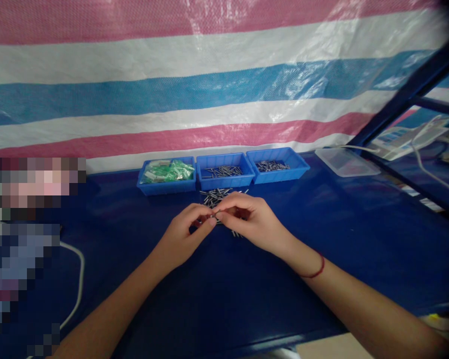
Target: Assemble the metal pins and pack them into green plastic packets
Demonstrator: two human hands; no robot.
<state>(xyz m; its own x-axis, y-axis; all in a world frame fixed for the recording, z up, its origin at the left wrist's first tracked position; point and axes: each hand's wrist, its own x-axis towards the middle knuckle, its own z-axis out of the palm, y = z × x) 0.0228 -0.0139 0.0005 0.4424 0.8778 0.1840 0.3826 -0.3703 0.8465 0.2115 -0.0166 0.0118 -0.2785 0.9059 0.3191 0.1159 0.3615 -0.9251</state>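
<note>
My left hand and my right hand meet over the blue table, fingertips pinched together. Something small is between them, mostly covered by the fingers; its kind cannot be made out. Under and behind the hands lies a loose pile of thin metal pins, dark and silvery, partly hidden by my fingers. Just beyond the pile, a blue bin holds more such pins. To its right another blue bin also has pins in it. The left blue bin contains green plastic bags.
A striped tarp hangs behind the table. At the back right lies a clear plastic lid, near a dark metal frame. A white cable curves along the left, beside a blurred-out area.
</note>
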